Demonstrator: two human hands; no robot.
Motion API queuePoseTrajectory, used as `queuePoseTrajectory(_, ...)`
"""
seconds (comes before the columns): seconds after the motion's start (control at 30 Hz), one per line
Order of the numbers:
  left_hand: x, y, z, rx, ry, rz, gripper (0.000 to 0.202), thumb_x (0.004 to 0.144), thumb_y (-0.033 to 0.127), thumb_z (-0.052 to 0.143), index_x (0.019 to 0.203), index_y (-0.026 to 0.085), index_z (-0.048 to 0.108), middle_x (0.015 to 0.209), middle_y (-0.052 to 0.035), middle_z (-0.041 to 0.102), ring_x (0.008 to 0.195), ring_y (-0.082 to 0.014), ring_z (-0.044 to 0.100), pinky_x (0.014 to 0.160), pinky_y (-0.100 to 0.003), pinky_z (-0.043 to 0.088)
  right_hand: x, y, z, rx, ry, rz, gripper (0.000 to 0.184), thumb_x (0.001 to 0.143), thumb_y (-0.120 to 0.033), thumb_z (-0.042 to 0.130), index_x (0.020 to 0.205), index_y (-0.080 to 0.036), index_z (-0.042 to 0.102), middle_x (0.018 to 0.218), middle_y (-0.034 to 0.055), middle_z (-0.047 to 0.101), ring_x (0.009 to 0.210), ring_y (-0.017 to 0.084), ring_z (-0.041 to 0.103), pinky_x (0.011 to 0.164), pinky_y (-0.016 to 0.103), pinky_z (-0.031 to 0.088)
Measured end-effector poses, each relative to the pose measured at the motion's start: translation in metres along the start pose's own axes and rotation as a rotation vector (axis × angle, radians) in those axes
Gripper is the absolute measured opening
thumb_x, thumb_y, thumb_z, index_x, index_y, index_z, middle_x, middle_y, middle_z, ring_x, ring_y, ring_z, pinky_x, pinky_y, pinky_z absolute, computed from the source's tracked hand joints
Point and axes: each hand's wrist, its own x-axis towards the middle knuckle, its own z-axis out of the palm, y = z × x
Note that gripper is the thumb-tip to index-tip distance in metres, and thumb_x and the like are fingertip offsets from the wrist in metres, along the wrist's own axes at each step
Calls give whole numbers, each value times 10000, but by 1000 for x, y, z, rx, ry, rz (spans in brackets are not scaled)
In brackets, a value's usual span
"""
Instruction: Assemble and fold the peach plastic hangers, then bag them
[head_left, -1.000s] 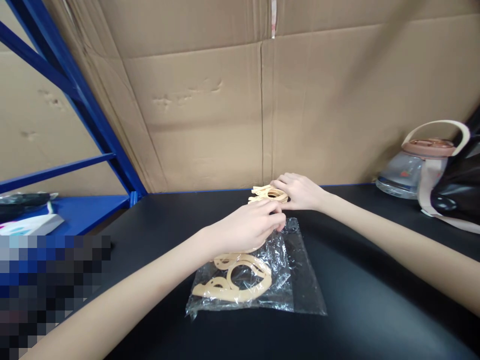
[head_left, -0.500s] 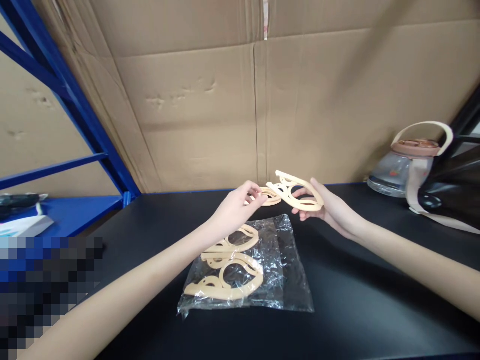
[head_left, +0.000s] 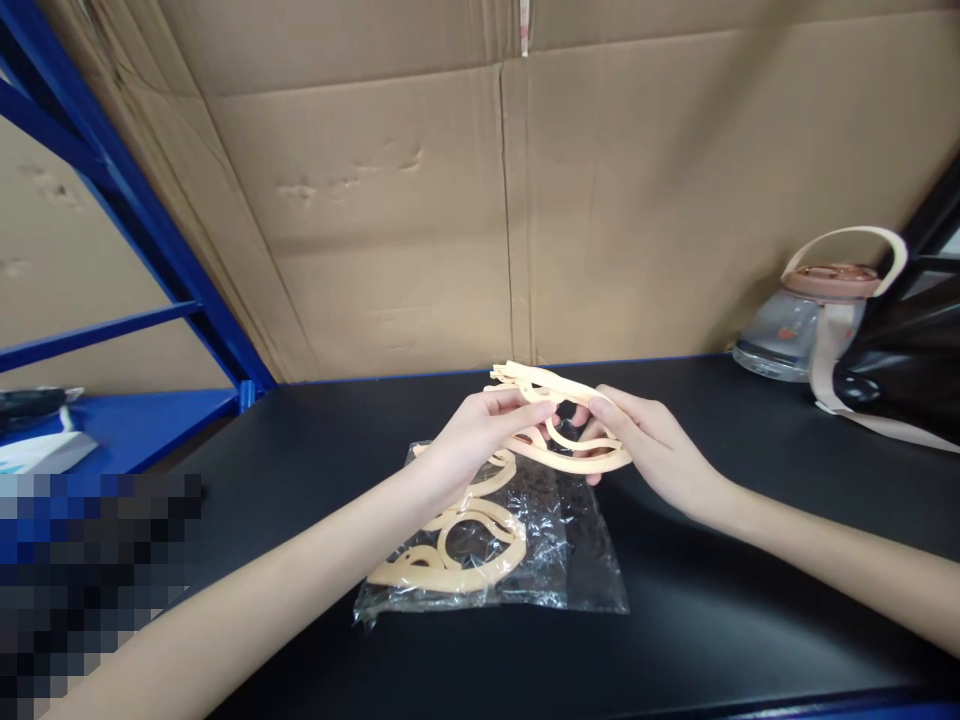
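Observation:
A cream folding clothes hanger (head_left: pixel 581 463) is held up in front of me, slightly tilted above the black table. My left hand (head_left: pixel 484 430) pinches its left part between thumb and fingers. On the other side, my right hand (head_left: pixel 660 450) grips the curved end, with the thumb on top and fingers behind. Below the hands lies a clear plastic bag (head_left: pixel 589 565), with more cream folding hangers (head_left: pixel 469 578) inside. My left hand and forearm cover part of the bag's upper left.
A clear water bottle (head_left: pixel 787 325) with a pink lid and strap stands at the back right, beside black plastic. Cardboard (head_left: pixel 390 220) forms the back wall. A blue metal frame (head_left: pixel 150 240) rises at the left of the black table (head_left: pixel 735 620).
My right hand has brought its hanger left and down to my left hand, which now grips it too. The hanger lying behind my left hand is now hidden or hard to make out.

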Motion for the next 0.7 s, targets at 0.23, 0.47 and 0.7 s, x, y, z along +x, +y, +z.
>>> queuePoseTrajectory(0.23,-3,-1,9,-3,45,8,117,810,281,667,823,167,643,821,5,622,730,-111,579,738,-270,428,0,6,0,-29,82,-41,359,944,-479,441,785,-182,565,626,-14,651,562,112,644,544,193,506)
queuePoseTrajectory(0.47,-3,0,3,2,-73,-31,110,789,263,657,838,166,637,888,-21,624,859,-160,597,807,-314,448,0,9,0,67,57,15,349,925,-513,452,842,-188,548,605,-24,648,404,116,598,401,209,487)
queuePoseTrajectory(0.7,-1,12,-9,167,-178,-121,257,732,173,692,982,159,632,824,-30,659,752,-144,624,645,-266,489,4,9,-6,-5,105,-2,395,926,-522,439,737,-180,502,619,-13,621,424,106,596,418,202,464)
